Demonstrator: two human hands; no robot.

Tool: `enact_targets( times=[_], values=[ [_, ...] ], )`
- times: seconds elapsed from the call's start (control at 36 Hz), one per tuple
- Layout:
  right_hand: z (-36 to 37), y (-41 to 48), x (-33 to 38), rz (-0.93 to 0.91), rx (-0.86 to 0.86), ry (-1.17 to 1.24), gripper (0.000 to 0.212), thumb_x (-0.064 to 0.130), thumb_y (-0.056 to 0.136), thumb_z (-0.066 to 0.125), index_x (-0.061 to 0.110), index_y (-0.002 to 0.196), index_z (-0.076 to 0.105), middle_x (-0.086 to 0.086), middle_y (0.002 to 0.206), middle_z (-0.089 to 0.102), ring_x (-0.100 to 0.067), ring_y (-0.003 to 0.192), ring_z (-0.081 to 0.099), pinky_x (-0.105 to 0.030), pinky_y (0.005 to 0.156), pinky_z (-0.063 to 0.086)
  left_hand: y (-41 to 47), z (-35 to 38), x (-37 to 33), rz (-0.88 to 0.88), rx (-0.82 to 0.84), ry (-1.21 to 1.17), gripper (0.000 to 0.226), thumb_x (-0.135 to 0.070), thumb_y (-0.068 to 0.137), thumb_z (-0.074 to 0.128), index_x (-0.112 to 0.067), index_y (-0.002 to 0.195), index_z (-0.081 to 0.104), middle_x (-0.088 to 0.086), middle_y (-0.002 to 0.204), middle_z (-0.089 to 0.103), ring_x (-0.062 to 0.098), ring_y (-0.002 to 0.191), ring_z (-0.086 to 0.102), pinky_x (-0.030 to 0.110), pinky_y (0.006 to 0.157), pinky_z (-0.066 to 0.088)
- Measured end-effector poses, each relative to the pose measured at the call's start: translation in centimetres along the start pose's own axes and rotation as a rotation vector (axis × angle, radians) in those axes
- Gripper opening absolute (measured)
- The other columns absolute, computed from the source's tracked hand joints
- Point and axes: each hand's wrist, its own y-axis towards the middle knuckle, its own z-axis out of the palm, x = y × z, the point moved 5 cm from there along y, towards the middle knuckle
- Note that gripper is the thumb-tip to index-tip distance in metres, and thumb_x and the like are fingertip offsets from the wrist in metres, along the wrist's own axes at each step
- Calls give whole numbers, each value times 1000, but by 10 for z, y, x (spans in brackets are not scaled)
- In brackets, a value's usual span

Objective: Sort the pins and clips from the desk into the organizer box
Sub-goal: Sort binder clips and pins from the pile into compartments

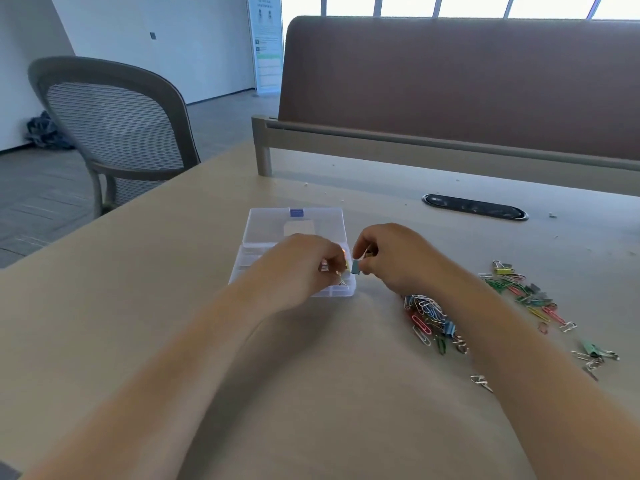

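Note:
A clear plastic organizer box (252, 261) lies open on the desk, its lid (263, 225) folded back away from me. My left hand (304, 265) hovers over the box's right compartments and pinches a small clip, mostly hidden by the fingers. My right hand (388, 254) is just right of the box and pinches a small blue binder clip (355, 267) by its wire handles. A heap of coloured paper clips and binder clips (429, 318) lies under my right wrist. A second scatter of clips (523, 292) spreads farther right.
More loose clips (594, 356) lie at the right edge, and a silver clip (481, 382) lies near my right forearm. A dark cable grommet (474, 206) is set into the desk behind. A brown partition (450, 91) borders the back. A mesh chair (114, 126) stands left.

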Motion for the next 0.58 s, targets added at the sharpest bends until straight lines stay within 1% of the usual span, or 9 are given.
enact_targets(
  times=[0.06, 0.08, 0.14, 0.19, 0.28, 0.36, 0.44, 0.53, 0.58],
  values=[
    [0, -1, -1, 2, 4, -3, 7, 15, 89, 66, 21, 92, 63, 5, 89, 58, -13, 78, 53, -20, 56, 34, -1, 2, 0, 10, -1, 9, 12, -29, 88, 62, -34, 77, 62, -14, 76, 55, 9, 75, 52, 14, 61, 32],
    [0, -1, -1, 2, 6, -1, 6, 14, 88, 66, 19, 92, 64, 5, 87, 59, -14, 79, 54, -20, 57, 35, -1, 2, 0, 16, -3, 9, 11, -28, 87, 62, -34, 77, 62, -15, 75, 54, 9, 75, 52, 15, 62, 33],
    [0, -2, -1, 7, 11, -3, 5, 14, 88, 67, 17, 92, 66, 5, 84, 60, -14, 77, 54, -22, 57, 36, 0, 3, 0, 28, -4, 7, 8, -27, 88, 62, -30, 83, 68, -13, 79, 57, 10, 77, 52, 19, 66, 36],
    [1, -2, -1, 12, 19, -6, 3, 14, 88, 67, 16, 90, 66, 6, 79, 59, -14, 76, 55, -23, 56, 36, 0, 2, 0, 28, -2, 11, 9, -27, 88, 62, -29, 88, 71, -12, 82, 57, 10, 78, 51, 20, 68, 35],
    [0, -2, -2, 11, 17, -10, 4, 14, 89, 66, 17, 89, 66, 8, 75, 56, -11, 70, 51, -23, 54, 33, 0, 3, 1, 32, 3, 24, 10, -28, 89, 62, -30, 88, 72, -13, 82, 55, 10, 78, 51, 19, 68, 33],
    [0, -1, -3, 6, 6, -13, 6, 13, 90, 64, 17, 91, 66, 10, 75, 53, -7, 68, 47, -22, 54, 32, 0, 4, 2, 34, 14, 24, 11, -27, 89, 61, -29, 87, 72, -13, 83, 56, 11, 81, 54, 21, 70, 38],
    [0, -1, -1, -7, 5, -12, 8, 11, 90, 62, 17, 93, 66, 12, 76, 51, -5, 68, 46, -20, 55, 31, 1, 6, 2, 44, 22, 26, 12, -25, 89, 61, -29, 87, 73, -12, 88, 61, 13, 86, 57, 25, 76, 44],
    [0, -1, 0, -16, 8, -10, 8, 12, 91, 62, 20, 92, 64, 13, 77, 50, -5, 68, 46, -18, 55, 30, 1, 7, 0, 45, 46, 30, 13, -24, 89, 61, -27, 87, 73, -13, 89, 57, 15, 88, 58, 27, 81, 47],
    [0, -1, 0, -19, 10, -13, 8, 12, 91, 62, 19, 93, 65, 10, 80, 53, -7, 71, 48, -18, 56, 31, 0, 7, -1, 43, 54, 35, 13, -24, 90, 61, -26, 88, 73, -13, 90, 57, 15, 88, 58, 29, 83, 47]
  ],
)
